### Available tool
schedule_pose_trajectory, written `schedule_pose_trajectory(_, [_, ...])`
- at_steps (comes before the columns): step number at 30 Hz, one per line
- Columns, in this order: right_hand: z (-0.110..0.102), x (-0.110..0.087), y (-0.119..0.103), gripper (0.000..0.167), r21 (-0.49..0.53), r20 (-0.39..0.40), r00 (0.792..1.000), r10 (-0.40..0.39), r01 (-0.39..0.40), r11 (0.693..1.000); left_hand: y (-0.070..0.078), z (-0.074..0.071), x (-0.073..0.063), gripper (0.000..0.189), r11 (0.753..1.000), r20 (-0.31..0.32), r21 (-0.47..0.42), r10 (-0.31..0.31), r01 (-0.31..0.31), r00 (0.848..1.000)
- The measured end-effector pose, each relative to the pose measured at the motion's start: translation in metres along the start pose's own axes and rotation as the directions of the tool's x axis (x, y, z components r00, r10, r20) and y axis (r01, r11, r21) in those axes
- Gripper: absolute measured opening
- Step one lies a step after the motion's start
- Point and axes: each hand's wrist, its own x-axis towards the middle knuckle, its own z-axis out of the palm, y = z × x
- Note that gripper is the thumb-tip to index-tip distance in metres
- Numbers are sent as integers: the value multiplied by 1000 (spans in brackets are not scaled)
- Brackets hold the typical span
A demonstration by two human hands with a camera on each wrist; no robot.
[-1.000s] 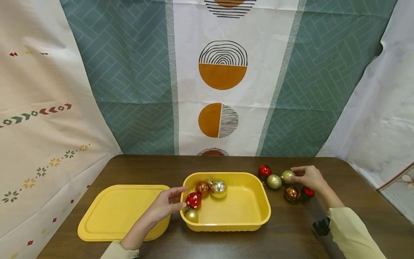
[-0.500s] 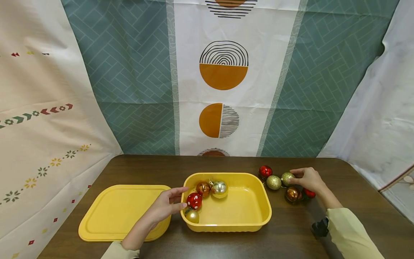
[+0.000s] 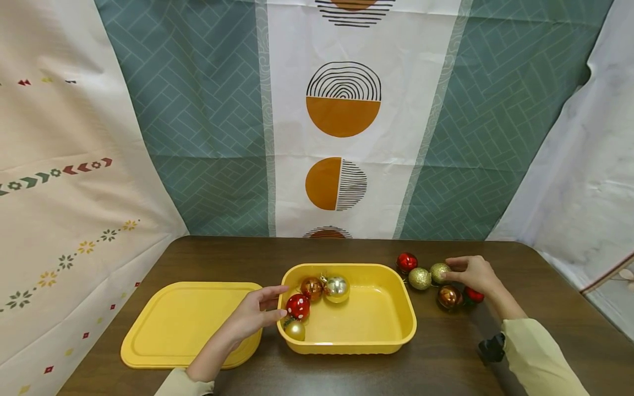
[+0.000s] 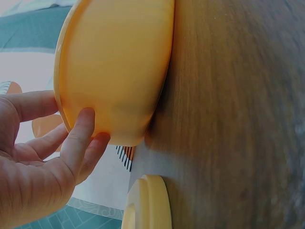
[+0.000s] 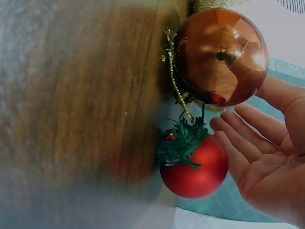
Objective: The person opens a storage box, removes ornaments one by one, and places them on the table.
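Note:
A yellow plastic box (image 3: 366, 347) holds several Christmas baubles: a copper one (image 3: 311, 288), a shiny pale gold one (image 3: 337, 288), a white-spotted red one (image 3: 298, 306) and a satin gold one (image 3: 295, 330). My left hand (image 3: 252, 313) rests on the box's left side; thumb and index reach the rim, other fingers lie against the outer wall. At the right, thumb and index of my right hand (image 3: 476, 275) pinch a glittery gold bauble (image 3: 438, 271) on the table. Just below that hand lie a shiny copper bauble (image 5: 221, 52) and a red bauble with green tinsel (image 5: 200, 171).
A flat yellow lid (image 3: 183, 324) lies left of the box. Another glittery gold bauble (image 3: 420, 279) and a shiny red one (image 3: 406, 262) sit between the box and my right hand. Hanging cloths surround the dark wooden table (image 3: 223, 258).
The pinched gold bauble has shifted very slightly left, towards its glittery neighbour. My left hand has stayed at the box's side. The whole view has drifted a little.

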Motion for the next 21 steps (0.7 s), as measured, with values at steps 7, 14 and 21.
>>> schedule_pose_trajectory(7, [-6, -4, -8, 54, 31, -25, 1000, -12, 13, 999, 1, 0, 0, 52, 1000, -4, 10, -10, 10, 1000])
schedule_pose_trajectory(14, [-12, -11, -33, 48, 86, -39, 998, -43, 47, 995, 1, 0, 0, 51, 1000, -10, 8, -21, 21, 1000])
schedule_pose_trajectory(21, [-6, -16, -64, 46, 145, -24, 992, -126, 128, 981, 1, 1, 0, 51, 1000, -20, 13, -28, 28, 999])
